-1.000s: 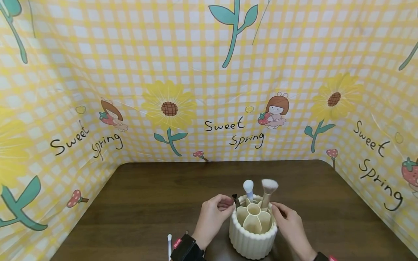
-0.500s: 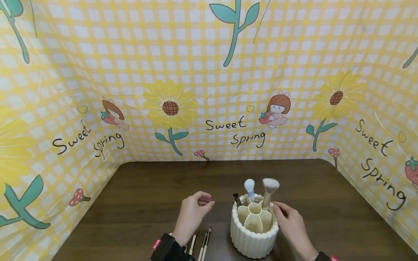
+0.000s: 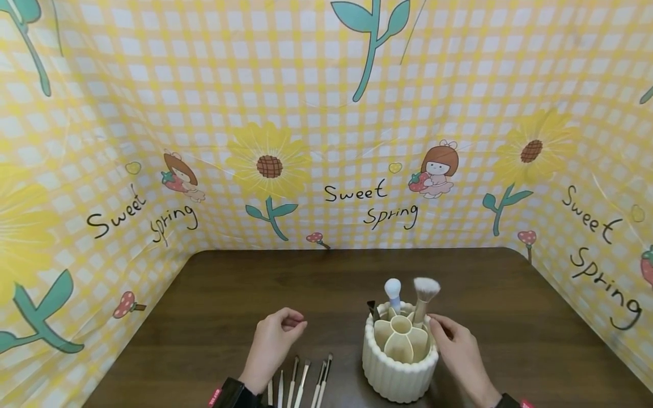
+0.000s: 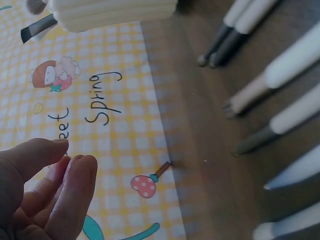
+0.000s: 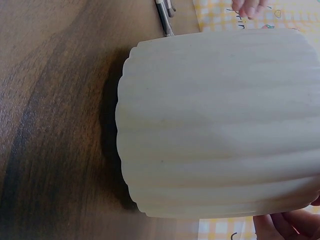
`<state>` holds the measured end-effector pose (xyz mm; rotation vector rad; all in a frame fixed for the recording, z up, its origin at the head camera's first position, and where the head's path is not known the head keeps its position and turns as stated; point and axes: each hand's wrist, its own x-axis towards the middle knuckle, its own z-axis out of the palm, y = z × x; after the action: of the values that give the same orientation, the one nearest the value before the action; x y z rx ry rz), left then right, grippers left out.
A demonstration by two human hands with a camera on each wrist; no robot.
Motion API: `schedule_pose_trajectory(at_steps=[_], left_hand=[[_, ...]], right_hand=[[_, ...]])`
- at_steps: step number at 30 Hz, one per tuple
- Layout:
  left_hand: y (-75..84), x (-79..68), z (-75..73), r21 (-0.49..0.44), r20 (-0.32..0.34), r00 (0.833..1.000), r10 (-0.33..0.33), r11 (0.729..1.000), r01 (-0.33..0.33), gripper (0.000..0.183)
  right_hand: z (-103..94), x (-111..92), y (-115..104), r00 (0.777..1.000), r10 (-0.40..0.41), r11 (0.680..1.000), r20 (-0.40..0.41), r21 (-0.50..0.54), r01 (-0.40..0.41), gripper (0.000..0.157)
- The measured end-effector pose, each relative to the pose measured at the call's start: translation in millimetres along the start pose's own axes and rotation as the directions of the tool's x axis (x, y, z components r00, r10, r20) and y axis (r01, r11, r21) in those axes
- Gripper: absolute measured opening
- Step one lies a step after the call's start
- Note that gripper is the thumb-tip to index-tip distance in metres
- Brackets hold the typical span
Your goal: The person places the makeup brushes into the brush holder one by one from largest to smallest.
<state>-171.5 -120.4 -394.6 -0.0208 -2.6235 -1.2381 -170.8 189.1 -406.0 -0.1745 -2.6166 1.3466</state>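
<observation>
Makeup brush holder (image 3: pixel 400 377), cream, ribbed, upright on dark wood table (image 3: pixel 219 306); right hand (image 3: pixel 461 352) gripping its rim. Left hand (image 3: pixel 269 344), fingers loosely curled: formerly at the holder's rim, now well apart, leftward. Loose makeup brushes (image 3: pixel 302 384), six, lying nearby: previously mostly hidden.

Upright ribbed cream holder (image 3: pixel 399 381) with brushes (image 3: pixel 421 303)

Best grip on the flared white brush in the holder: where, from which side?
Flared white brush: likely the neck just under the bristles, from above. It stands bristles-up, leaning slightly, neck rising above the holder, lower end hidden inside. The right hand is at the rim beside it.
</observation>
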Motion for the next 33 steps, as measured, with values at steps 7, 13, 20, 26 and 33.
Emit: schedule_pose_trajectory(at_steps=[7, 13, 20, 26, 33], left_hand=[[-10.3, -6.2, 3.5, 0.021, 0.101, 0.993, -0.053, 0.998, 0.052, 0.011], [-19.0, -10.0, 11.2, 0.059, 0.159, 0.987, -0.032, 0.998, 0.022, 0.009], [-32.0, -20.7, 20.5, 0.105, 0.137, 0.990, 0.032, 0.993, -0.047, 0.010], [-35.2, -26.6, 24.9, 0.151, 0.145, 0.988, 0.057, 0.985, -0.079, 0.012], [-35.3, -27.5, 24.5, 0.185, 0.178, 0.983, 0.039, 0.980, -0.072, 0.012]], right_hand=[[-1.2, 0, 0, 1.000, 0.004, 1.000, 0.005, -0.008, -0.004, 0.042], [-1.3, -1, -1, 1.000, -0.012, 1.000, -0.006, -0.011, 0.012, 0.040], [-0.8, -1, -2, 1.000, -0.013, 1.000, -0.001, -0.008, 0.013, 0.041], [-0.2, 0, 0, 1.000, -0.010, 1.000, 0.001, -0.007, 0.010, 0.040], [-0.1, 0, 1, 1.000, -0.006, 1.000, 0.005, -0.010, 0.006, 0.041]])
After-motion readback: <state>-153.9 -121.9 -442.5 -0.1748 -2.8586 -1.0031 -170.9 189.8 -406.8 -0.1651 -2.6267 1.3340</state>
